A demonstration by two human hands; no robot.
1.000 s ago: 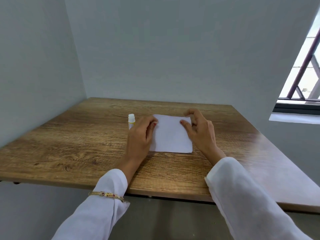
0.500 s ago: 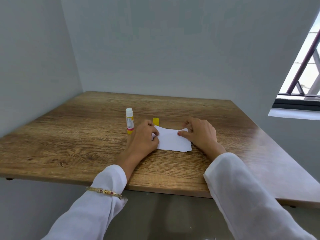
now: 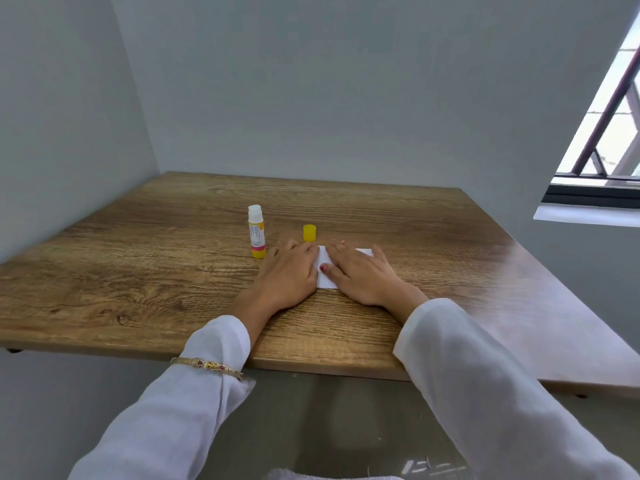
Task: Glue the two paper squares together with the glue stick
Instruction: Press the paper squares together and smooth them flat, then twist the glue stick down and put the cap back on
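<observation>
White paper (image 3: 323, 277) lies flat on the wooden table (image 3: 173, 265), mostly hidden under my hands; I cannot tell the two squares apart. My left hand (image 3: 289, 271) rests flat, palm down, on its left part. My right hand (image 3: 363, 275) lies flat, fingers spread, over its right part. An uncapped glue stick (image 3: 257, 232), white with a yellow base, stands upright just left of my left hand. Its yellow cap (image 3: 309, 233) stands on the table right behind the paper.
Grey walls close in the table at the left and the back. A window with a dark frame and bars (image 3: 602, 143) is at the right. The table's front edge (image 3: 311, 367) runs just past my wrists.
The raised paper came down flat on the table. Both hands went from pinching its far edge to lying flat on it. The glue stick and cap came into full view.
</observation>
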